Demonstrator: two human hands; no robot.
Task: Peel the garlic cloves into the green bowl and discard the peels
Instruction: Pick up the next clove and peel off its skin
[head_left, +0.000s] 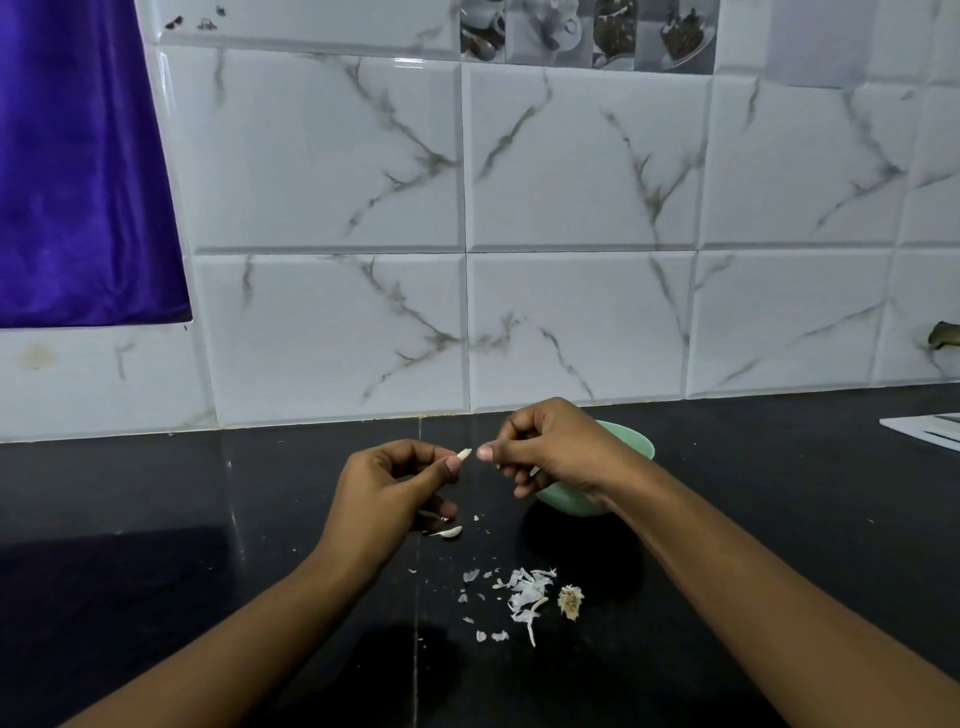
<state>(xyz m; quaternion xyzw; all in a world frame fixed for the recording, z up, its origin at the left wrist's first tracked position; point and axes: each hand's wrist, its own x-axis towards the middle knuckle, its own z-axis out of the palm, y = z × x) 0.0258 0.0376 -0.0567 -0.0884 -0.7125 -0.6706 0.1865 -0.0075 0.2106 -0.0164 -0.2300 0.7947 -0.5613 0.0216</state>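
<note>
Head view shows me the left hand (384, 499) raised above the black counter (156, 519), its thumb and forefinger clamped on a pale garlic clove (464, 454) whose tip points right. The right hand (550, 447) sits just beside that tip with its fingers curled and its thumb against the forefinger. I cannot tell whether it pinches a peel.

That hand and wrist cover most of the green bowl (631, 441), so I can't see what is in it. A second clove (449, 532) lies on the counter under the left hand. Nearer me, a scatter of white peels (524, 597) lies with a dry root stub (570, 601) just to its right.

Behind is a marbled tile wall (571, 208), with a purple cloth (78, 156) hanging at the left. A white flat object (930, 428) pokes in at the right edge.
</note>
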